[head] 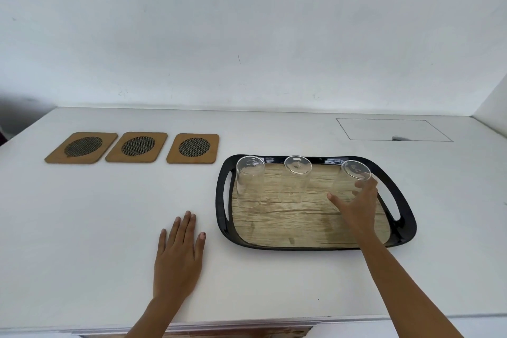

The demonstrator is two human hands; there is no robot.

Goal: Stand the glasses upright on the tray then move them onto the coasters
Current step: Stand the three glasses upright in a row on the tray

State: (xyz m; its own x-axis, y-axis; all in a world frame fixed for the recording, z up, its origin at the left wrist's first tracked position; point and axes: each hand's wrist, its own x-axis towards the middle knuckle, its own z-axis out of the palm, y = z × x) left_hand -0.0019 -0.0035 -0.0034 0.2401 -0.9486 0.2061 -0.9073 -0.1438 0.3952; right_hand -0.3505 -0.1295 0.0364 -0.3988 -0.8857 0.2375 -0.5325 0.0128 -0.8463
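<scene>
Three clear glasses stand in a row along the far side of a black tray [405,223] with a wood-look floor. The left glass [249,181] and the middle glass [295,180] appear to rest mouth down, thick bases up, with nothing touching them. My right hand [356,204] wraps the right glass [346,182], thumb on its left side and fingers curled over its right side near the top. Flat on the table left of the tray lies my left hand [179,252], fingers spread and holding nothing. Three brown coasters [82,147] [137,146] [193,148] with dark mesh centres lie side by side at the far left.
The white table [109,214] meets a white wall at the back and another on the right. A rectangular hatch outline [392,130] with a finger notch is set into the tabletop behind the tray. The near table edge runs along the bottom.
</scene>
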